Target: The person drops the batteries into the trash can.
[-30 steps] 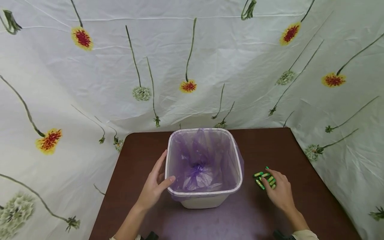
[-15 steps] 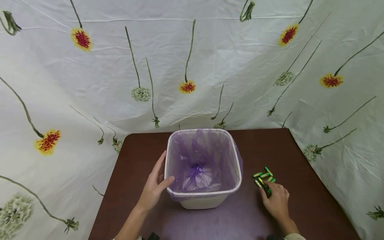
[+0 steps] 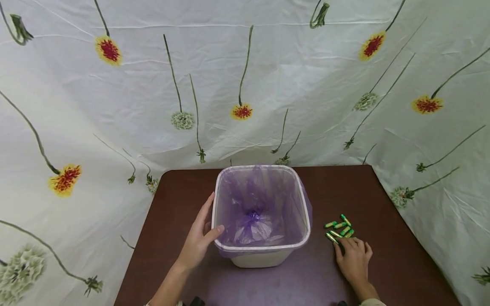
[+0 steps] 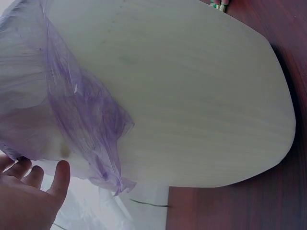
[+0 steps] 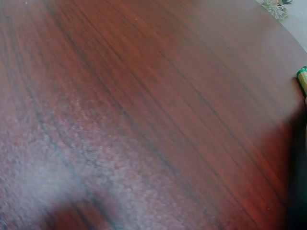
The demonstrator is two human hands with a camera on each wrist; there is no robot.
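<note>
A white wastebasket point(image 3: 261, 259), lined with a translucent purple bag point(image 3: 252, 204), stands on the dark table. My left hand point(image 3: 199, 242) grips its left side, the thumb over the rim and the other fingers along the outside. The left wrist view shows this hand point(image 4: 33, 191) at the bag's folded-over edge. To the basket's right lies a small heap of green and gold batteries point(image 3: 340, 225). At the heap's near edge, my right hand point(image 3: 354, 259) pinches one battery, which its curled fingers hide. One battery point(image 5: 302, 79) peeks in at the right wrist view's edge.
A brown wooden table point(image 3: 183, 191) carries everything. White cloth with printed flowers point(image 3: 229, 63) hangs behind and at both sides of it. The basket stands between the two hands.
My right hand has drawn toward me from over the heap, and its fingers have closed round a battery at the near side. The left hand stays on the wastebasket.
</note>
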